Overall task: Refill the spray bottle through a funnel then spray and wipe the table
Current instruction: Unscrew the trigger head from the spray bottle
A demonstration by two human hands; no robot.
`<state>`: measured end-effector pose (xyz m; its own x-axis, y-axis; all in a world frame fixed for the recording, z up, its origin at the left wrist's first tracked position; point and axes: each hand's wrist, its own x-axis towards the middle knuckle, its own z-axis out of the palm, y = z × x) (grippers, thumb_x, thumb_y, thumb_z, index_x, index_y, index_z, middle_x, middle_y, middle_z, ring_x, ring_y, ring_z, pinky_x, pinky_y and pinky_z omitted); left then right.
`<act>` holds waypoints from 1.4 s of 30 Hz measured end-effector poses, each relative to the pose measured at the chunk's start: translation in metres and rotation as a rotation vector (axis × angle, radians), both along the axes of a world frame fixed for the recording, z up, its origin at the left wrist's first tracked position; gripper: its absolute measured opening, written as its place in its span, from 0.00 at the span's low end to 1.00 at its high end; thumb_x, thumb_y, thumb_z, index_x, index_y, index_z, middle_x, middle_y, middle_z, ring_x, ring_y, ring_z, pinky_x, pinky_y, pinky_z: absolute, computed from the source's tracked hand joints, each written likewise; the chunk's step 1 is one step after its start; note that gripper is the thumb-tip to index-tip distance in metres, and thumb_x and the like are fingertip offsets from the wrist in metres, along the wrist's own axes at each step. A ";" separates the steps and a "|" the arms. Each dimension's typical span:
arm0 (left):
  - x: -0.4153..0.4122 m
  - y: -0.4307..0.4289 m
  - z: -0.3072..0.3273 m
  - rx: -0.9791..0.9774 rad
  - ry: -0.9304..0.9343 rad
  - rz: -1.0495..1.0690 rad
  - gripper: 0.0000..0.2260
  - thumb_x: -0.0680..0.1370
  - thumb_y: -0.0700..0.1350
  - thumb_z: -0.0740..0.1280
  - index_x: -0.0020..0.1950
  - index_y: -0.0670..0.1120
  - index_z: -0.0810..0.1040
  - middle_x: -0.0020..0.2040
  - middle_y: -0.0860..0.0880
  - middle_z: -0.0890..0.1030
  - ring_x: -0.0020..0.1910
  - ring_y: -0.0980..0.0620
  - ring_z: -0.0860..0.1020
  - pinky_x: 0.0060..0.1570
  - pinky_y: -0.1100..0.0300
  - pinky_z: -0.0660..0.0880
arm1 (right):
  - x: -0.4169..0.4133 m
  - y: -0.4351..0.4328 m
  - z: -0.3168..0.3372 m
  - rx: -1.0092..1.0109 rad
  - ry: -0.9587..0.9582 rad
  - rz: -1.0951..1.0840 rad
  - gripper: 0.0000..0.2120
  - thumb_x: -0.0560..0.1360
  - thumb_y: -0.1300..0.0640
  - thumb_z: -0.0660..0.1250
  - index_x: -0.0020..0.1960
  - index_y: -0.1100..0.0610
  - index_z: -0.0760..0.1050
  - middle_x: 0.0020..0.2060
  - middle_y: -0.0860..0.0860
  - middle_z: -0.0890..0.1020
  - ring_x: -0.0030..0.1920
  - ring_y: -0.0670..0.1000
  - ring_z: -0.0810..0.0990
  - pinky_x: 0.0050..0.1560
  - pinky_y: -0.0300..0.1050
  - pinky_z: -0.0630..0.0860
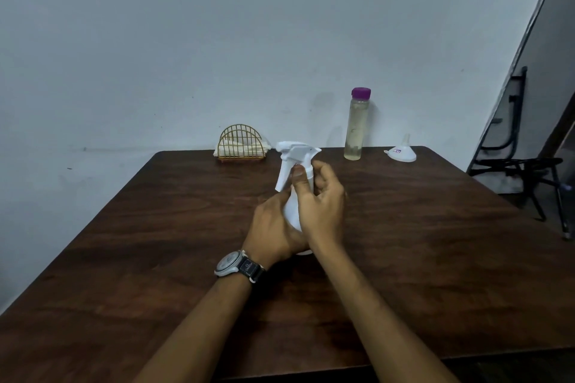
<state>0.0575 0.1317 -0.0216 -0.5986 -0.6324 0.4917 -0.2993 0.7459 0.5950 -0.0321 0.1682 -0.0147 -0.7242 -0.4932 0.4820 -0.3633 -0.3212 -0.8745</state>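
A white spray bottle (295, 162) stands upright in the middle of the dark wooden table (155, 242). My left hand (275, 228), with a watch on its wrist, grips the bottle's body low down. My right hand (320, 200) holds the collar under the white trigger head, thumb on the near side and fingers curled round the far side. A tall clear bottle (356, 126) with a purple cap and pale liquid stands at the table's far edge. To its right a small white funnel (402, 152) rests upside down, spout up.
A gold wire holder (241, 143) with white napkins sits at the far edge, left of the spray bottle. A grey wall runs right behind the table. A black metal chair frame (522, 162) stands off the table's right side.
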 end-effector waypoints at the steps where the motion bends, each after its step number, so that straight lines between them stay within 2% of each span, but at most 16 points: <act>1: 0.000 -0.001 -0.002 0.013 0.004 0.015 0.15 0.71 0.54 0.72 0.53 0.48 0.78 0.40 0.56 0.79 0.36 0.62 0.76 0.37 0.74 0.68 | 0.000 0.001 0.001 0.016 0.009 0.005 0.07 0.80 0.50 0.70 0.57 0.47 0.85 0.40 0.37 0.86 0.47 0.41 0.86 0.50 0.48 0.83; 4: -0.001 -0.004 -0.005 0.032 0.001 0.032 0.15 0.71 0.53 0.73 0.54 0.48 0.78 0.37 0.55 0.79 0.35 0.60 0.77 0.35 0.72 0.68 | 0.003 0.002 0.004 0.041 0.014 0.023 0.15 0.80 0.47 0.66 0.61 0.50 0.85 0.45 0.39 0.87 0.50 0.42 0.86 0.51 0.44 0.82; 7: -0.001 0.001 -0.001 -0.005 0.003 0.014 0.17 0.72 0.53 0.72 0.57 0.48 0.77 0.43 0.52 0.82 0.41 0.53 0.81 0.41 0.61 0.74 | 0.004 0.005 0.003 0.074 0.016 0.032 0.19 0.80 0.43 0.66 0.63 0.52 0.84 0.50 0.45 0.88 0.54 0.46 0.86 0.57 0.52 0.83; 9: 0.000 0.003 -0.001 -0.010 0.008 0.005 0.18 0.70 0.55 0.72 0.57 0.50 0.77 0.44 0.55 0.81 0.42 0.55 0.80 0.42 0.64 0.73 | 0.002 0.010 0.004 0.100 0.024 0.083 0.17 0.81 0.44 0.69 0.65 0.52 0.82 0.50 0.45 0.88 0.54 0.45 0.86 0.59 0.54 0.82; 12: 0.000 0.002 -0.001 0.032 0.017 0.024 0.19 0.64 0.60 0.69 0.51 0.54 0.77 0.42 0.58 0.79 0.41 0.59 0.78 0.38 0.76 0.67 | 0.001 0.015 0.008 0.119 0.030 0.117 0.26 0.77 0.45 0.76 0.71 0.50 0.71 0.45 0.42 0.86 0.49 0.41 0.85 0.51 0.42 0.81; 15: -0.002 0.002 0.000 0.030 0.005 0.009 0.15 0.66 0.57 0.70 0.50 0.55 0.74 0.43 0.57 0.80 0.39 0.61 0.77 0.39 0.68 0.68 | 0.004 0.013 0.010 0.064 0.018 0.072 0.25 0.74 0.49 0.79 0.62 0.47 0.68 0.40 0.41 0.85 0.43 0.38 0.84 0.43 0.32 0.75; 18: -0.002 -0.002 -0.004 -0.009 0.012 0.009 0.15 0.69 0.57 0.69 0.51 0.52 0.76 0.44 0.55 0.81 0.39 0.59 0.78 0.38 0.65 0.69 | 0.007 0.009 0.007 -0.016 0.016 0.038 0.18 0.76 0.48 0.78 0.58 0.45 0.71 0.43 0.42 0.86 0.48 0.41 0.86 0.47 0.39 0.78; 22: -0.001 -0.004 -0.007 -0.024 0.031 0.010 0.14 0.69 0.56 0.69 0.50 0.50 0.77 0.43 0.53 0.82 0.40 0.56 0.79 0.37 0.70 0.68 | 0.009 0.007 0.000 -0.073 0.060 -0.014 0.12 0.78 0.47 0.76 0.50 0.42 0.72 0.40 0.44 0.85 0.43 0.45 0.86 0.45 0.54 0.82; 26: -0.001 -0.006 -0.009 0.004 0.050 -0.008 0.14 0.69 0.56 0.70 0.50 0.53 0.76 0.43 0.54 0.82 0.41 0.58 0.80 0.38 0.69 0.70 | 0.005 0.005 -0.004 -0.091 0.067 -0.028 0.10 0.77 0.44 0.74 0.48 0.44 0.74 0.38 0.46 0.86 0.41 0.47 0.86 0.43 0.56 0.82; 29: -0.004 -0.009 -0.011 0.026 0.063 0.008 0.18 0.67 0.60 0.69 0.51 0.51 0.77 0.43 0.53 0.83 0.41 0.57 0.81 0.39 0.64 0.75 | 0.000 0.001 -0.005 -0.045 0.034 -0.001 0.03 0.78 0.46 0.71 0.50 0.41 0.78 0.42 0.44 0.88 0.45 0.46 0.87 0.45 0.51 0.83; 31: -0.004 -0.010 -0.011 0.053 0.043 0.032 0.21 0.64 0.65 0.66 0.47 0.51 0.76 0.40 0.54 0.81 0.38 0.59 0.79 0.37 0.66 0.73 | -0.002 -0.002 -0.004 0.001 0.001 0.033 0.12 0.79 0.49 0.67 0.60 0.47 0.84 0.49 0.46 0.89 0.52 0.48 0.87 0.51 0.47 0.83; 32: -0.004 -0.010 -0.011 0.042 0.030 0.034 0.21 0.63 0.66 0.65 0.46 0.52 0.75 0.39 0.55 0.80 0.37 0.60 0.78 0.35 0.69 0.70 | -0.003 -0.003 -0.003 0.021 -0.009 0.056 0.16 0.80 0.49 0.65 0.64 0.50 0.84 0.51 0.47 0.89 0.54 0.48 0.87 0.53 0.46 0.83; 34: -0.003 -0.010 -0.011 0.054 0.042 0.027 0.22 0.61 0.65 0.68 0.46 0.51 0.76 0.39 0.56 0.80 0.37 0.62 0.79 0.34 0.71 0.70 | -0.007 -0.002 0.000 0.030 -0.019 0.117 0.15 0.84 0.51 0.64 0.66 0.51 0.84 0.52 0.45 0.89 0.54 0.46 0.87 0.55 0.42 0.82; 37: -0.003 -0.008 -0.010 0.060 0.026 0.028 0.24 0.58 0.63 0.73 0.46 0.50 0.79 0.38 0.54 0.82 0.37 0.60 0.80 0.36 0.64 0.75 | -0.012 0.001 0.005 0.053 -0.037 0.212 0.13 0.87 0.58 0.60 0.64 0.51 0.82 0.49 0.37 0.84 0.51 0.34 0.82 0.50 0.29 0.75; 39: -0.004 -0.009 -0.009 -0.022 -0.033 0.038 0.25 0.60 0.65 0.73 0.50 0.52 0.78 0.37 0.55 0.80 0.37 0.60 0.79 0.37 0.64 0.74 | -0.014 0.005 0.006 0.090 -0.027 0.266 0.12 0.88 0.57 0.58 0.63 0.48 0.80 0.51 0.37 0.83 0.50 0.31 0.81 0.51 0.28 0.73; 42: -0.005 -0.009 -0.009 -0.033 -0.017 0.033 0.27 0.62 0.65 0.73 0.56 0.53 0.78 0.40 0.56 0.81 0.38 0.60 0.80 0.39 0.63 0.75 | -0.015 0.012 0.005 0.129 0.021 0.337 0.14 0.88 0.52 0.58 0.70 0.46 0.75 0.57 0.36 0.82 0.57 0.30 0.80 0.57 0.28 0.73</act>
